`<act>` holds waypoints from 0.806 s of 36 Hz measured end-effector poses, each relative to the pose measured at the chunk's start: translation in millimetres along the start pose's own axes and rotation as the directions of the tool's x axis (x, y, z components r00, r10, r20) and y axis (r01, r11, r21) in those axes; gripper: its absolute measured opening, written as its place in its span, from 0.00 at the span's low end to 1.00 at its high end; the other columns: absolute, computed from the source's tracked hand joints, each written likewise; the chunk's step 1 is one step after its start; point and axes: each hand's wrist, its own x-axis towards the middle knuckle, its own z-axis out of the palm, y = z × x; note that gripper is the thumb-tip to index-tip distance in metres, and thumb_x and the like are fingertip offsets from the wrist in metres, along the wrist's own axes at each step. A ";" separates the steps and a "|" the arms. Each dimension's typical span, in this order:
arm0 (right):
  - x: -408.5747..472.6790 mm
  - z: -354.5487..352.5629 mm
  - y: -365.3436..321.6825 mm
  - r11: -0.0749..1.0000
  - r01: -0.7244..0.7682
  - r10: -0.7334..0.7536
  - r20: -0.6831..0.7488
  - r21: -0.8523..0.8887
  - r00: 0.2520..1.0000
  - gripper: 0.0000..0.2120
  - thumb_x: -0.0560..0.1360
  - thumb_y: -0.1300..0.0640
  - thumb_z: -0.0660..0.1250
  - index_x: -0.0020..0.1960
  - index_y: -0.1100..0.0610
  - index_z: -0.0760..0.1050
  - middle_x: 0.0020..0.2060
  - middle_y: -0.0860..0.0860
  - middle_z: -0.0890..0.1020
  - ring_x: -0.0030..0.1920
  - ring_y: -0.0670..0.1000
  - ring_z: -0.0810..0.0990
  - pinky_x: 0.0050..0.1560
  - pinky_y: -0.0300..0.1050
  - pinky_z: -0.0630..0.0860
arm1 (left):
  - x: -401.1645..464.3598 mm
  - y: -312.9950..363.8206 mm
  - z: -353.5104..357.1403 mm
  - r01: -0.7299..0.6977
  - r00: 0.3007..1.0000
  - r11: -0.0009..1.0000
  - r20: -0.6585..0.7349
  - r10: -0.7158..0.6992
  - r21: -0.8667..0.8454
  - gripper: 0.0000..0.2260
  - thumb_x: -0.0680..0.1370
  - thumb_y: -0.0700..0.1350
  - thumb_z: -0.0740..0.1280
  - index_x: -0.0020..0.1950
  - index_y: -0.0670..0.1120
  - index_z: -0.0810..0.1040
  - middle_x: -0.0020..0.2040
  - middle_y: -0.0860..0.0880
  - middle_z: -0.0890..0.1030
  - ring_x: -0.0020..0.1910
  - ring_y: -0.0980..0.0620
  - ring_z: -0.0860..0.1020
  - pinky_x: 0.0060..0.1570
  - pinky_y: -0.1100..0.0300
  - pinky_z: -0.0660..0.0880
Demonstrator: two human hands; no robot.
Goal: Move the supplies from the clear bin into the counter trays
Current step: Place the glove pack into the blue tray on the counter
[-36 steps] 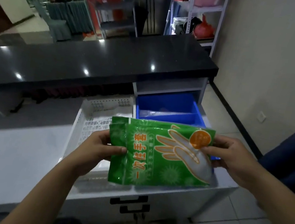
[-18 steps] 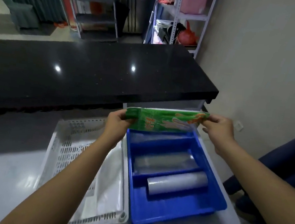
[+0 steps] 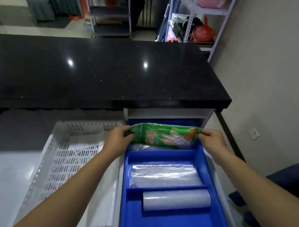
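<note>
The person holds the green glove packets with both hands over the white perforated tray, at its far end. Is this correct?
Not quite. In the head view both hands, left hand and right hand, do hold the green glove packets, but over the far compartment of the blue tray, not the white perforated tray, which lies beside it on the left.

a glossy black counter top [image 3: 101, 73] mirrors ceiling lights. behind it stand a dark shelf cart [image 3: 110, 12] and a white metal rack [image 3: 200, 16] of bags, beside a plain beige wall [image 3: 276, 59] with a socket [image 3: 254, 134].
</note>
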 end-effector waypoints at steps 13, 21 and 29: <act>31.6 1.7 -10.5 0.959 0.149 -0.159 -0.019 -0.241 0.987 0.11 0.73 0.58 0.73 0.53 0.56 0.77 0.49 0.54 0.82 0.47 0.55 0.80 0.43 0.45 0.73 | -4.8 18.4 10.5 0.113 0.946 0.994 -0.306 -0.110 -0.008 0.18 0.76 0.40 0.70 0.64 0.50 0.74 0.55 0.51 0.80 0.51 0.50 0.80 0.51 0.52 0.78; -9.0 31.2 9.2 0.487 0.610 -0.324 0.519 -0.625 0.791 0.35 0.76 0.34 0.56 0.79 0.44 0.52 0.79 0.53 0.55 0.78 0.59 0.53 0.75 0.60 0.50 | -17.6 31.5 63.5 -0.183 0.975 0.805 -0.003 0.223 0.564 0.27 0.79 0.52 0.64 0.77 0.52 0.64 0.77 0.43 0.64 0.75 0.42 0.61 0.74 0.46 0.59; 8.1 48.7 20.3 0.391 0.572 -0.188 0.546 -0.721 0.816 0.35 0.76 0.30 0.47 0.79 0.42 0.47 0.79 0.50 0.57 0.78 0.58 0.52 0.75 0.64 0.43 | 6.4 14.8 88.0 -0.074 0.994 0.691 0.107 -0.005 0.719 0.32 0.78 0.67 0.50 0.80 0.56 0.50 0.79 0.45 0.57 0.76 0.40 0.56 0.74 0.43 0.52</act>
